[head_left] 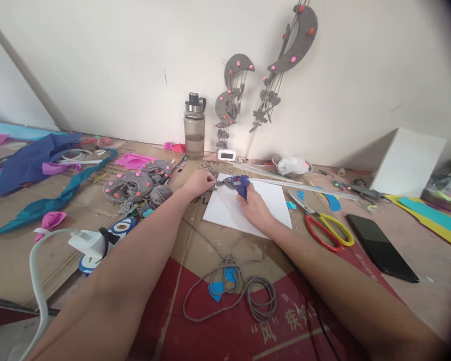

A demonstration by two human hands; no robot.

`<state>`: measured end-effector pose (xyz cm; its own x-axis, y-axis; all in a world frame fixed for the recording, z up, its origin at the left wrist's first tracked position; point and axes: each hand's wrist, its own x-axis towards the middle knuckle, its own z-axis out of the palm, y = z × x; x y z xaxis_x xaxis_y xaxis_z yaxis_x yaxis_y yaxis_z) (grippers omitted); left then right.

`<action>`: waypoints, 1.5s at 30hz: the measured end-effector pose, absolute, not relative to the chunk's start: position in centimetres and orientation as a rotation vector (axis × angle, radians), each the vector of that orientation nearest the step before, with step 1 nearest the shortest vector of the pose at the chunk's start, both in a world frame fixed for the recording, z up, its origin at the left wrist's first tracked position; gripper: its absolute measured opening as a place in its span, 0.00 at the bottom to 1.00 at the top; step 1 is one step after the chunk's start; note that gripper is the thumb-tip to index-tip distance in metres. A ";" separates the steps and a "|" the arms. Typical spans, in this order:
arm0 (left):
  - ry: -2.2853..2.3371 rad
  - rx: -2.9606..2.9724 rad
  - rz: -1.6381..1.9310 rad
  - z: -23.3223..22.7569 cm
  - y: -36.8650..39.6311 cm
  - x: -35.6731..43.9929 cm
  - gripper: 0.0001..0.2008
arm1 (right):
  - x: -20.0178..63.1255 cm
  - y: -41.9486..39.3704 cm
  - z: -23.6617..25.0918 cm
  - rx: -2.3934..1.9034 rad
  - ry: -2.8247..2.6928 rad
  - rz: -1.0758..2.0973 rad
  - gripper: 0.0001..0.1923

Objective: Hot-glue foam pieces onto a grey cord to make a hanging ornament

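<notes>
My right hand (257, 208) is wrapped round the handle of a blue hot glue gun (242, 184). The gun is above a white board (225, 213), its nozzle pointing left. A small tangle of grey cord (225, 183) is at the nozzle end. Just left of it, my left hand (199, 183) has its fingers pinched together; what they hold is too small to make out. A loose coil of grey cord (261, 298) lies on the cardboard nearer me, beside blue cut-out pieces (216, 290).
Scissors (323, 230) and a black phone (381, 248) lie to the right. Behind stand a water bottle (194, 128) and a small digital clock (226, 155). Grey crescents with pink dots (135, 185) and a power strip (97, 245) are left. Similar crescents (304, 35) hang on the wall.
</notes>
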<state>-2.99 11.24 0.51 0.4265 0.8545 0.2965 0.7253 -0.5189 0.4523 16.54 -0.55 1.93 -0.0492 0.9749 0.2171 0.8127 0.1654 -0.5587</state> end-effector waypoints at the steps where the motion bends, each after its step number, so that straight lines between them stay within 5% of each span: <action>1: 1.376 2.431 0.729 0.5 11.2 -3.0 0.10 | 16.5 -0.6 2.0 -1.699 -1.905 0.379 0.20; 45: 1.434 2.401 0.732 0.6 10.9 -2.7 0.10 | 16.5 -0.6 2.1 -1.703 -1.940 0.375 0.19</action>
<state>-2.68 10.94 0.62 0.3895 0.8740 0.2906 0.7481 -0.4843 0.4537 16.47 -0.61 2.13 -0.0682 0.9767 0.2034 0.8305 0.1685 -0.5309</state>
